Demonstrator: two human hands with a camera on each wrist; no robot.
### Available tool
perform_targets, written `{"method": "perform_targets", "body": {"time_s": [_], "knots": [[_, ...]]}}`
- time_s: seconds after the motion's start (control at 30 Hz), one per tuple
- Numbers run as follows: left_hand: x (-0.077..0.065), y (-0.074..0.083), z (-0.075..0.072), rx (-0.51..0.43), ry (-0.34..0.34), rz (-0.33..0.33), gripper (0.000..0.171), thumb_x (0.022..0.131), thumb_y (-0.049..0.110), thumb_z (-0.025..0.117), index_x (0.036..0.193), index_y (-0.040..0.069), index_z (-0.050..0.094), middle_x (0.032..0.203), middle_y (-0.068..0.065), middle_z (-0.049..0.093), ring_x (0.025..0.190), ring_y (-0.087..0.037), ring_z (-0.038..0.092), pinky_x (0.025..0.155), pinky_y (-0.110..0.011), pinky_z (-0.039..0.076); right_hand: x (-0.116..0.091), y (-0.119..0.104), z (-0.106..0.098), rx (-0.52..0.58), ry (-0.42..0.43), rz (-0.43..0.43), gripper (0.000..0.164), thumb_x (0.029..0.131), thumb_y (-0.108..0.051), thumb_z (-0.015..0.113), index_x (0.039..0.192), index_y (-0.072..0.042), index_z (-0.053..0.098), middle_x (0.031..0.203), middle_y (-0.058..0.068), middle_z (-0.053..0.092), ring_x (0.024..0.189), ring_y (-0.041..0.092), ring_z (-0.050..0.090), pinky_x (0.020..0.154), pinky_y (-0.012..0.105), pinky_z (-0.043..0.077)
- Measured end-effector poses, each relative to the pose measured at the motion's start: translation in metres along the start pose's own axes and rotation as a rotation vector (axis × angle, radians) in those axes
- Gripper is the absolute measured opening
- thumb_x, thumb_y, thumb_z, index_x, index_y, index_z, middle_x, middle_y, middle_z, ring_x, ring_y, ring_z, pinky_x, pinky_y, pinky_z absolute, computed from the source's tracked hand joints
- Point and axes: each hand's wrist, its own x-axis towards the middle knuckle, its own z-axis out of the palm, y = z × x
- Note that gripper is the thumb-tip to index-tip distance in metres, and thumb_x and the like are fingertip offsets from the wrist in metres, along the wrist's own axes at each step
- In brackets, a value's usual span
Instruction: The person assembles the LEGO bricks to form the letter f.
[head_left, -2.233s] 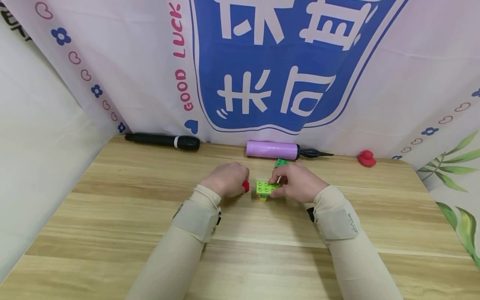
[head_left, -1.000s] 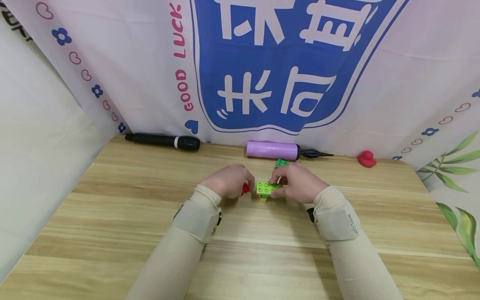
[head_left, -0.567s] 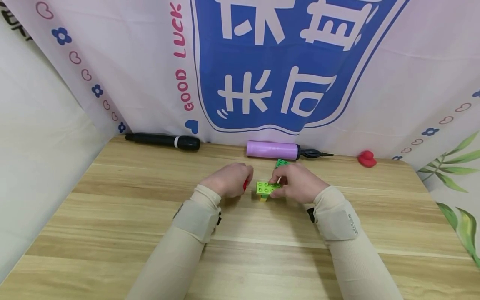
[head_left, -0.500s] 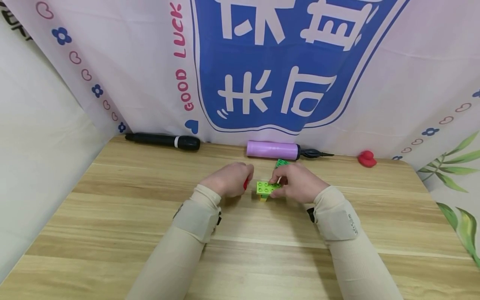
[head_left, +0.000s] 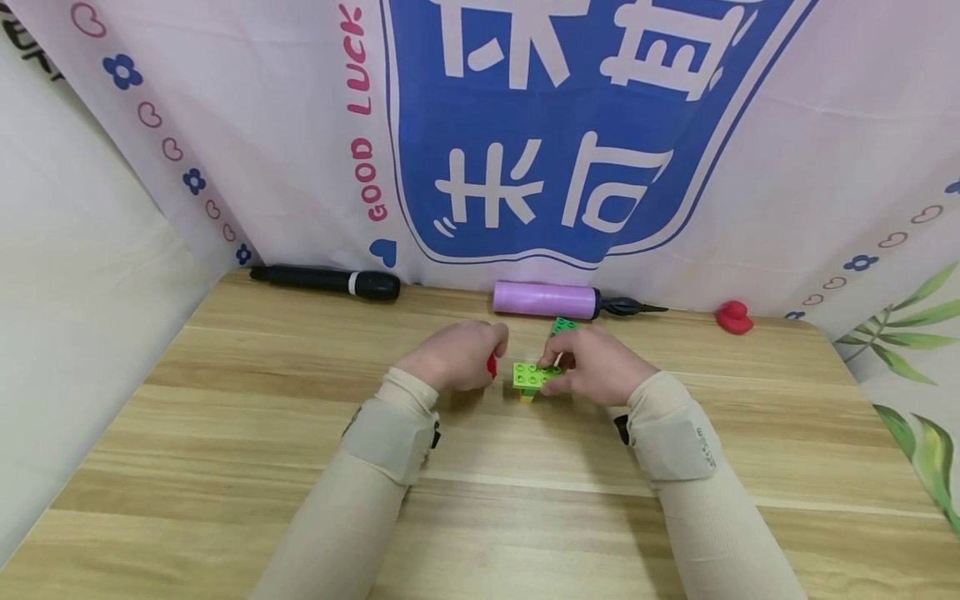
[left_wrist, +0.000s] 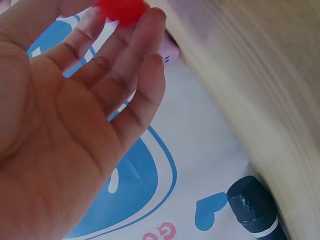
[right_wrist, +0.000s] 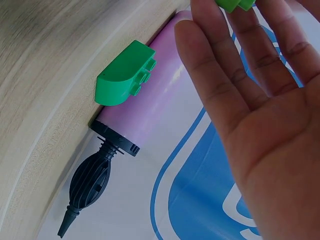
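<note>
In the head view my left hand pinches a small red block between thumb and fingers, most of it covered. The left wrist view has this red block blurred at the fingertips. Just to the right, my right hand grips the right end of a lime-green studded toy brick. A yellow piece shows beneath that brick. Only a corner of the lime-green brick is not told apart in the left wrist view. Behind the right hand sits a darker green brick with a rounded end.
On the wooden table, a purple hand pump with a black nozzle lies along the back edge. A black microphone is at the back left and a red rubber duck at the back right. A printed cloth hangs behind.
My left hand has turned the red block in its fingers and shifted slightly up and away from the front. The right hand and the lime-green brick have stayed in place.
</note>
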Motion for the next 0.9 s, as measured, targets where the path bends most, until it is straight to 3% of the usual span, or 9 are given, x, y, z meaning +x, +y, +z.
{"method": "perform_targets", "body": {"time_s": [0.27,0.47,0.6,0.73,0.9], "knots": [[-0.001,-0.001,-0.003,0.006,-0.007,-0.005,0.032,0.09,0.005,0.077,0.119,0.011,0.063,0.099,-0.005,0.065,0.089,-0.023,0.061,0.082,-0.035,0.051,-0.001,0.0,-0.001,-0.002,0.001,0.004,0.023,0.084,-0.02,0.091,0.103,-0.016,0.079,0.1,-0.003,0.075,0.093,0.018,0.066,0.086,0.039,0.054],[0.001,-0.001,0.003,0.017,-0.036,-0.03,0.041,0.088,0.008,0.079,0.126,0.013,0.062,0.103,-0.003,0.068,0.091,-0.022,0.063,0.084,-0.037,0.054,-0.001,0.0,-0.001,-0.005,0.002,0.003,0.024,0.084,-0.021,0.091,0.104,-0.016,0.08,0.1,-0.003,0.075,0.093,0.018,0.066,0.086,0.039,0.054],[0.001,-0.003,0.006,0.07,-0.018,-0.064,0.047,0.087,0.016,0.083,0.13,0.011,0.063,0.109,-0.005,0.07,0.094,-0.022,0.064,0.086,-0.04,0.056,0.0,-0.001,-0.001,-0.008,0.001,-0.001,0.024,0.084,-0.02,0.091,0.104,-0.016,0.08,0.1,-0.003,0.075,0.092,0.018,0.065,0.085,0.038,0.054],[0.0,-0.005,0.007,0.122,-0.005,-0.098,0.046,0.086,0.025,0.087,0.124,0.011,0.065,0.106,-0.005,0.07,0.093,-0.022,0.064,0.083,-0.041,0.056,0.0,-0.002,0.0,-0.003,-0.001,-0.001,0.023,0.084,-0.019,0.091,0.104,-0.016,0.08,0.1,-0.003,0.075,0.094,0.019,0.066,0.086,0.039,0.055],[0.001,-0.003,0.007,0.136,-0.028,-0.094,0.031,0.089,0.026,0.083,0.111,0.012,0.067,0.095,-0.003,0.068,0.086,-0.022,0.064,0.077,-0.038,0.054,0.0,-0.002,0.0,-0.003,-0.004,0.004,0.024,0.084,-0.019,0.091,0.104,-0.016,0.08,0.101,-0.003,0.075,0.095,0.021,0.067,0.087,0.04,0.055]]}}
